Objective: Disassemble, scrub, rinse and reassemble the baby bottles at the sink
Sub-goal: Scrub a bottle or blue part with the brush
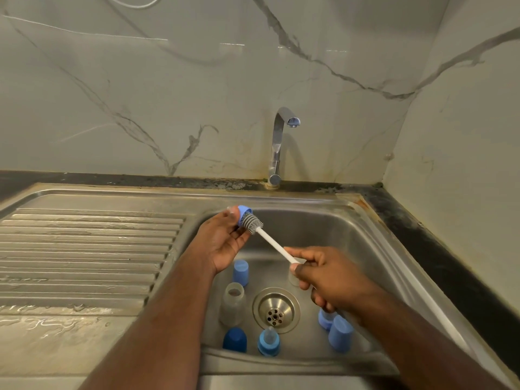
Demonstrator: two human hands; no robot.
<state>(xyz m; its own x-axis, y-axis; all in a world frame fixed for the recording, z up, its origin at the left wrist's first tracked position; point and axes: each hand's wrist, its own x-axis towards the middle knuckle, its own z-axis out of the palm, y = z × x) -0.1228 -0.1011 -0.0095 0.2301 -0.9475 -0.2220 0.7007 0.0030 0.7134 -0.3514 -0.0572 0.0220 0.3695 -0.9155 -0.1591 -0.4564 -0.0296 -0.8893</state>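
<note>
Steel sink point(365, 220) basin: clear bottle point(232, 305), blue caps point(241, 272), collar w/ teat point(269, 343).

Two bare forearms come up from the bottom edge, both uncovered as far as the frame shows, with no sleeve or cuff along either. The left hand point(222, 240) and right hand point(327, 280) wear no gloves. No ring, watch or bracelet shows on fingers point(302, 253) or wrists, though motion blur softens the right hand, so a thin band could perhaps escape notice.
</note>
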